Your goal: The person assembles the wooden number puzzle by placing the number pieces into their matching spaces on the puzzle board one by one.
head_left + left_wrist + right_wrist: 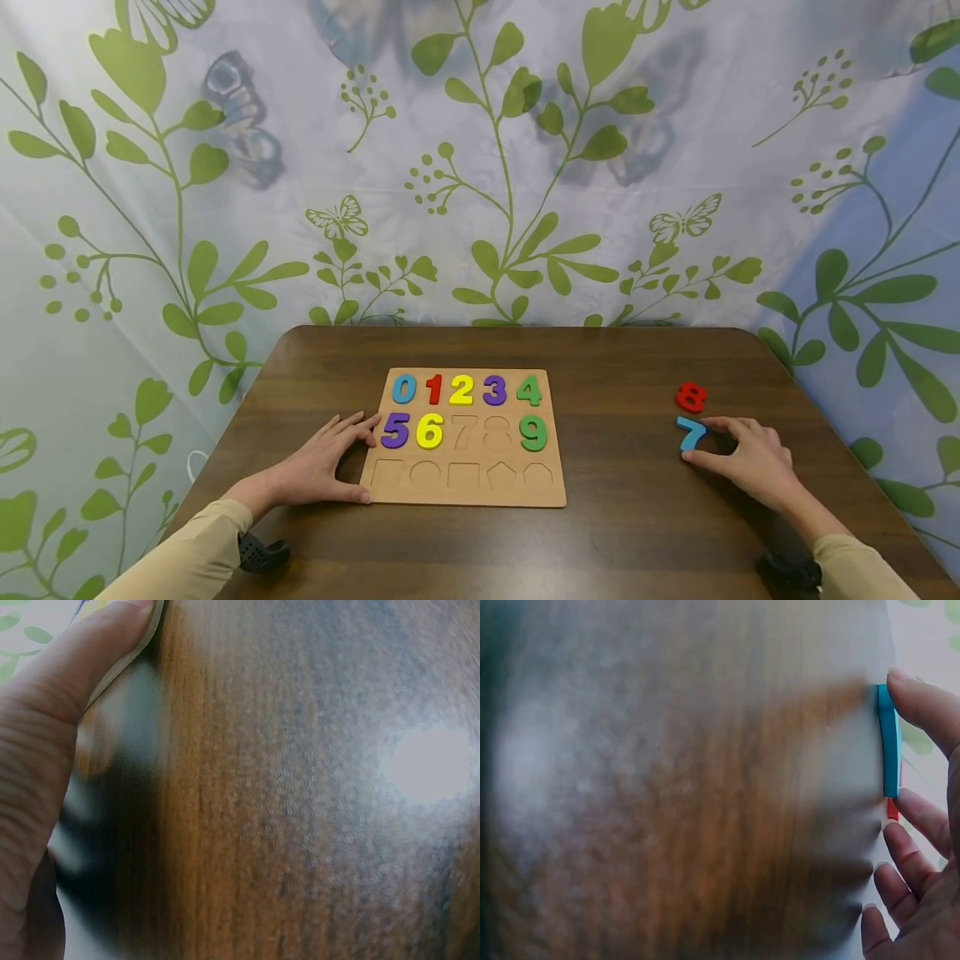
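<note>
A wooden number puzzle board (pixel 468 492) lies flat on the table, with several coloured numbers in its recesses. The recesses for 7 and 8 hold no piece, and neither do the bottom row's shape recesses. My left hand (pixel 326 462) rests at the board's left edge, fingers spread, its thumb (pixel 97 652) by the near corner. Over on the right, my right hand (pixel 750 458) pinches a blue number 7 (pixel 691 433) between thumb and index finger; the right wrist view shows the piece (pixel 888 742) edge-on. Just beyond it lies a red number 8 (pixel 691 397).
The dark brown wooden table (pixel 615 533) ends at a curtain (pixel 480 167) printed with green leaves and butterflies. Black straps with devices sit on both wrists, one by the left sleeve (pixel 262 554).
</note>
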### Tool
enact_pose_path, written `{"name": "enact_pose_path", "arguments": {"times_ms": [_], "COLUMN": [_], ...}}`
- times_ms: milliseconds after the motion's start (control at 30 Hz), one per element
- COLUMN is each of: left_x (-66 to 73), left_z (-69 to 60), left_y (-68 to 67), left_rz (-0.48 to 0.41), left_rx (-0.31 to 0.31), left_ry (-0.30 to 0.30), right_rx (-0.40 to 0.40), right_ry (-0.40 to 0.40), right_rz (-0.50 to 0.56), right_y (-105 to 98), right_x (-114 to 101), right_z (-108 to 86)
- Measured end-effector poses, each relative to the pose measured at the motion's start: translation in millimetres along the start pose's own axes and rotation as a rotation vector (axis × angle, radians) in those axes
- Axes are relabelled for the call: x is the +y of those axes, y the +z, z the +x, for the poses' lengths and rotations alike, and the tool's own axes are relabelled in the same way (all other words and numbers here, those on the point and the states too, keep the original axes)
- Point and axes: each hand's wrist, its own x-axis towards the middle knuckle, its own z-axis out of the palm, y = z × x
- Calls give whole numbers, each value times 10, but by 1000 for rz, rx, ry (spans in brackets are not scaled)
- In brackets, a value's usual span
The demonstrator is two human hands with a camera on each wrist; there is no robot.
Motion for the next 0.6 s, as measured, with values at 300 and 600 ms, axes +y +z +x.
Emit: {"name": "enact_pose_path", "arguments": {"times_ms": [300, 600], "left_x": [11, 23], "left_z": [0, 0], "left_y": [-14, -27], "left_rz": [-1, -4], "left_rx": [-17, -10], "left_ry": [-24, -12], "right_rx": [18, 8], "right_ry": [3, 5], "right_rz": [-13, -18], "right_y": [16, 2], "right_x": [-20, -18], "right_z": [5, 7]}}
